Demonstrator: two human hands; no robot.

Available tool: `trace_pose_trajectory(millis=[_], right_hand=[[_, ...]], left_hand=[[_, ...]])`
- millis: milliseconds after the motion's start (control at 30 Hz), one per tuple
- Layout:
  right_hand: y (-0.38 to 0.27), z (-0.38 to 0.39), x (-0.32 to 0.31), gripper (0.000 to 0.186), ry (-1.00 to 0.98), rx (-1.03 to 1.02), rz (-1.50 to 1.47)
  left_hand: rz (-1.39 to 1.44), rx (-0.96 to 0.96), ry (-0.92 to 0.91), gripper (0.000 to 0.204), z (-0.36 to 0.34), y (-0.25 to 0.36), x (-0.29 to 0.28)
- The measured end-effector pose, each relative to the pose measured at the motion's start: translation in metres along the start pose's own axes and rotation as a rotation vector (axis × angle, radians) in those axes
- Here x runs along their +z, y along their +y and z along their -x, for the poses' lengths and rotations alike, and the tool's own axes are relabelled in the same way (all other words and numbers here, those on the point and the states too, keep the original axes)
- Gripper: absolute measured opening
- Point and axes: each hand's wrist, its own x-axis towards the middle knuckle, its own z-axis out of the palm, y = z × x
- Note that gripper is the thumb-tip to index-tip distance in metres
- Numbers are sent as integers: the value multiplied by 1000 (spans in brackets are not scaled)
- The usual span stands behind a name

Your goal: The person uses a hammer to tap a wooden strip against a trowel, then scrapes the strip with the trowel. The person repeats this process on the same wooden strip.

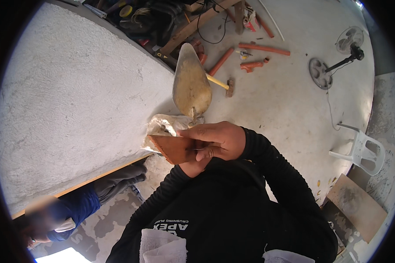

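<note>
A rough whitish plastered surface (83, 101) spreads left of the trowel, the largest thing in view, and a person in a blue shirt (85, 199) is well below and left of the trowel. The pale plastic bag (155, 125), the bigger container, sits just below the trowel's blade; it looks crumpled and partly open, though what is in it cannot be told. The trowel (191, 83) itself points its broad, stained blade away from the body. Well beyond the trowel, up and to the right, a red-and-white packet (252, 20) stands near a wooden leg (239, 17), its contents hidden. Below the trowel's neck is the flat reddish-brown piece (175, 149), partly covering the bag. The right hand (224, 139), below and right of the trowel, appears to close thumb and fingers on that piece's right end; the left hand (195, 166), lower down, is mostly hidden behind it, so its grip cannot be told. The step in hand seems to be handling piece and trowel together; the next move calls for steady support of both, with the blade clear of the bag.
</note>
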Motion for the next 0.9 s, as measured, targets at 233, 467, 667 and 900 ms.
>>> trace_pose_trajectory(millis=[233, 467, 667, 900], right_hand=[[9, -1, 3, 52, 65, -121, 258], [2, -7, 8, 50, 71, -6, 159], [-4, -14, 16, 50, 132, 31, 194], [-17, -8, 34, 41, 304, 151, 107]], left_hand=[[2, -64, -54, 22, 6, -9, 0], [-158, -135, -243, 36, 20, -35, 2], [68, -43, -34, 24, 12, -25, 12], [22, 73, 56, 24, -2, -8, 3]])
